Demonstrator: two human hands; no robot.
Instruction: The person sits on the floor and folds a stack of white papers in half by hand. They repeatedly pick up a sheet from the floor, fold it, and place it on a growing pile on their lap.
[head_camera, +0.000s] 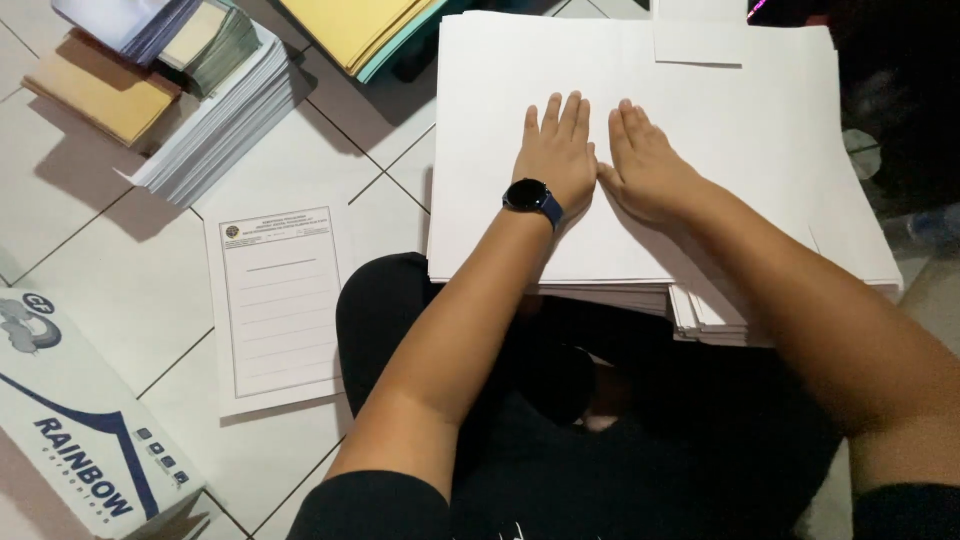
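Observation:
A thick stack of large white paper sheets (720, 150) lies on the tiled floor in front of my crossed legs. My left hand (558, 152) rests flat, palm down, on the top sheet, fingers together; a dark round watch sits on that wrist. My right hand (645, 160) lies flat beside it, the two thumbs touching. Neither hand grips anything. A smaller white sheet (698, 35) lies on the stack's far edge.
A printed form sheet (278, 305) lies on the floor to the left. Behind it stand a tall pile of white papers (215, 125), a tan folder (100, 90) and yellow folders (350, 25). A white and blue cardboard box (75, 420) sits at the lower left.

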